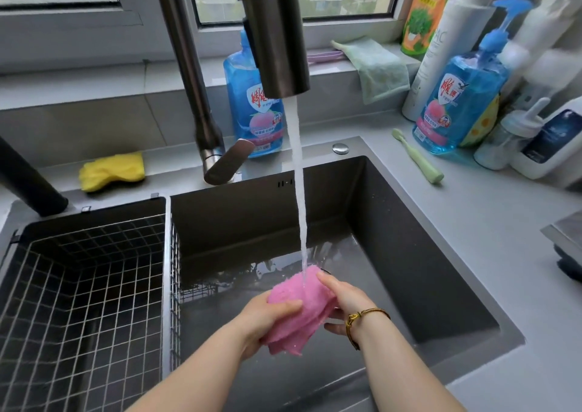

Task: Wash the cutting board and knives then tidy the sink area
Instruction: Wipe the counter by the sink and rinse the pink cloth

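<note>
Sink floor half-hidden behind pink cloth

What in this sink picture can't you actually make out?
Head view:
- The cutting board and knives: nowhere in frame.
- Fingers of the right hand: largely hidden behind the pink cloth, which the left hand also grips.
- Label of the blue detergent bottle: partly covered by the faucet spout.
- Metal object on the counter: cut off by the right edge.
- White bottles, top right: blurred.
</note>
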Tool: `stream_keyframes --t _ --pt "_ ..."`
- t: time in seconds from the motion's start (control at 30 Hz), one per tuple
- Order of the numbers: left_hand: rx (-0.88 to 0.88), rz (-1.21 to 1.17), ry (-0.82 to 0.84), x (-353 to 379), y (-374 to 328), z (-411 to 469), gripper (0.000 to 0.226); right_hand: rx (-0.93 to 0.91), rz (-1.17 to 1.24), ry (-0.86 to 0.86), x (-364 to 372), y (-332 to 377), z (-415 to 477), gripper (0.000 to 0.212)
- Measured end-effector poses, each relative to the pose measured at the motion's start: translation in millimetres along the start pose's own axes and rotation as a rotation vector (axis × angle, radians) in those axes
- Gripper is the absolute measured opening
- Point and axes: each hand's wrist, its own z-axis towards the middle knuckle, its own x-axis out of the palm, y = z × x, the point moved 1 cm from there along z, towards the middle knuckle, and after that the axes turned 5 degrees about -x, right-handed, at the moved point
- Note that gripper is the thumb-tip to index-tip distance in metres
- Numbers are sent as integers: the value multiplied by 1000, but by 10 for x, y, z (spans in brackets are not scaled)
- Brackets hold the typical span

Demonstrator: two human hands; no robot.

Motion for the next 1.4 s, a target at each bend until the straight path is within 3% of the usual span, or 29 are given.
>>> stream_keyframes --t 0.13,0.3,0.4,0.53,0.6,0.73,0.8,0.93,1.03,1.23,1.4 --pt "-43 24 29 -20 0 3 18 -9 -121 -34 82 78 61 13" --pt "-87 -435 -218 17 -77 115 19 -310 -260 -186 169 97 88 12" --pt "11 -327 -321 180 -134 206 32 -454 -414 -154 404 -3 -33 18" --pt "114 -65 -412 404 -87 201 42 -338 -540 -222 378 15 75 24" --pt "132 -52 -415 408 -81 235 41 -303 -521 -211 334 47 121 24" --pt "51 -263 -420 281 -107 290 39 -408 -532 -63 449 -21 85 23" --pt "54 -298 -350 355 -103 214 34 -379 -521 -92 373 -15 152 31" --pt "120 -168 -301 453 -159 154 31 -363 -399 -181 265 22 221 23" --pt "91 -276 -341 357 -241 231 34 -416 -333 -150 326 7 124 19" --pt "99 -340 -200 555 -238 25 27 -344 -329 -186 158 46 231 32" --pt "132 -213 -314 156 -390 102 28 -324 10 -93 159 96 118 27"
